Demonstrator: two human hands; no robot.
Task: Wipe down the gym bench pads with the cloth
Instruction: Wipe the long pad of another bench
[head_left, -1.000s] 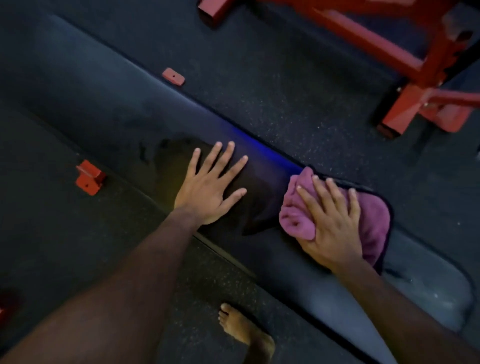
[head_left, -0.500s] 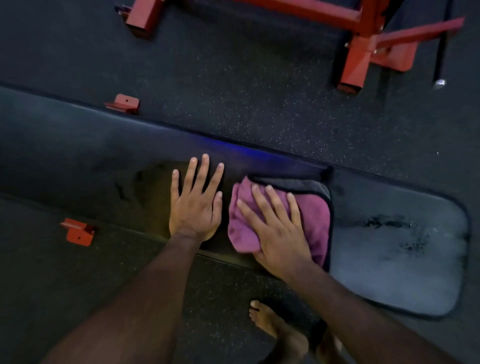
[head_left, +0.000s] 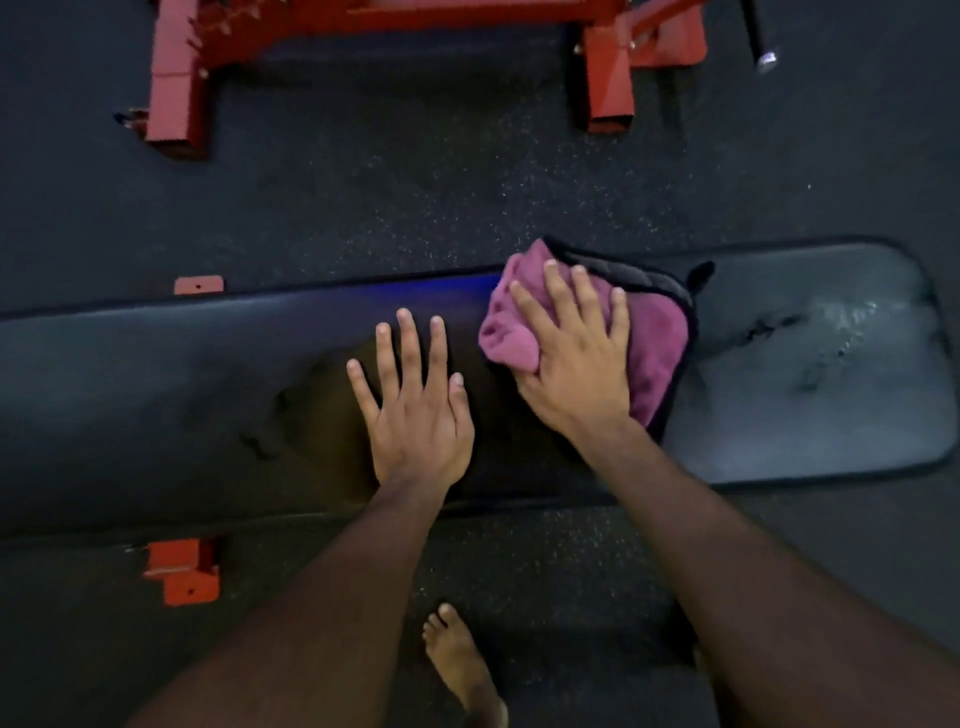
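**Cloth pressed flat near far edge of pad, other hand bracing**

Cloth (head_left: 657, 338), purple w/ dark trim, lies bunched on the bench pad (head_left: 156, 374) toward its far edge, right of centre lengthwise. Right hand (head_left: 576, 358) sits on top, fingers spread and flat, palm down; it pins the cloth by pressure, not a closed grasp, prob. so more fabric meets the vinyl per stroke. Left hand (head_left: 415, 415) is open too, holds nothing, palm flat on bare pad just beside the cloth, nearer the near edge. Likely a brace: weight goes thru that arm while the person leans over.

Right end of pad shows a pale, streaky film; the stretch toward the left end looks darker w/ some scuffs. Judging by that, wiping is partway done. Bare foot (head_left: 457, 660) stands on the floor by the pad's near edge. Red frame (head_left: 176, 78) stands well apart, beyond the far edge.
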